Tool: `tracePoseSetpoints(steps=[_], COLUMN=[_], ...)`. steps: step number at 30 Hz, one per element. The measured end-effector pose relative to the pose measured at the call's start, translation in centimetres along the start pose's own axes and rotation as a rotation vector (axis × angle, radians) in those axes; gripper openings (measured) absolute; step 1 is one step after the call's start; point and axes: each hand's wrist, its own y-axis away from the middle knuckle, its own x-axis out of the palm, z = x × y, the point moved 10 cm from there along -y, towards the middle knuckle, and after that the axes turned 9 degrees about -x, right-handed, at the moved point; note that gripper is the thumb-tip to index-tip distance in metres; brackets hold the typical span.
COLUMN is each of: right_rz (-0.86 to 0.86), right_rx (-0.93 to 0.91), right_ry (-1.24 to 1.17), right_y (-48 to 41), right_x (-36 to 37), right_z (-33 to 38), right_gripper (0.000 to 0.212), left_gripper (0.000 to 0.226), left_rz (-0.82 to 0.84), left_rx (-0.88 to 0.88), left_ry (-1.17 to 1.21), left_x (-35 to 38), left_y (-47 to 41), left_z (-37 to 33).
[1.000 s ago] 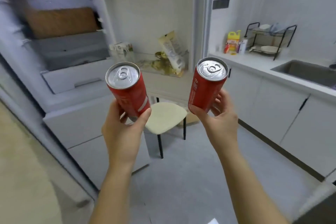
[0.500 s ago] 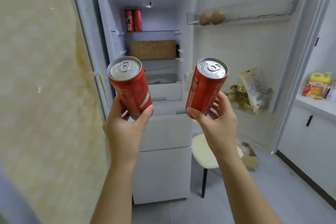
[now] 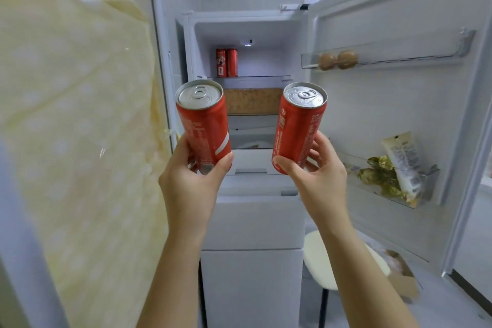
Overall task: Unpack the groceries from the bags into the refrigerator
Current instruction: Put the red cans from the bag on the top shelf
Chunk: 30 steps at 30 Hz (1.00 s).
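Observation:
My left hand (image 3: 195,184) grips a red can (image 3: 203,125) by its lower half, upright, silver top toward me. A second red can (image 3: 299,125) is held the same way in my right hand (image 3: 318,177). Both cans are raised in front of the open refrigerator (image 3: 247,224). On its top glass shelf (image 3: 261,77), at the back left, stand two more red cans (image 3: 226,62). A brown box (image 3: 254,100) fills the shelf below.
The fridge door (image 3: 399,120) stands open to the right, with two brown round items (image 3: 338,60) in its upper rack and a white pouch (image 3: 403,162) with greenish packets in the lower bin. A cream stool (image 3: 327,266) stands at lower right. A yellow dotted surface (image 3: 72,141) fills the left.
My view has swung left from the kitchen counter and sink to face the fridge interior, and has drawn closer. Both hands keep their grip on the cans, raised slightly.

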Motion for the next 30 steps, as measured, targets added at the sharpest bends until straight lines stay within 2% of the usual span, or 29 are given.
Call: tracePoseSetpoints(steps=[11, 17, 23, 30], right_rz=[0.016, 0.025, 0.029, 0.045], right_rx=[0.001, 0.006, 0.011, 0.017], right_ry=[0.01, 0.033, 0.035, -0.031], right_y=[-1.9, -4.3, -8.0, -13.9], right_x=[2.2, 3.7, 5.6, 9.2], right_z=[-1.5, -4.4, -9.4, -17.5], right_gripper=[0.066, 0.066, 0.064, 0.064], left_gripper=[0.05, 0.042, 0.042, 0.045], left_rz=[0.047, 0.055, 0.081, 0.028], left_rx=[0.031, 0.05, 0.079, 0.093], left_ry=[-0.038, -0.044, -0.081, -0.115], left_x=[1.4, 3.1, 7.0, 12.2], left_y=[-2.5, -5.4, -9.8, -15.7], left_z=[1.2, 2.2, 4.3, 9.0])
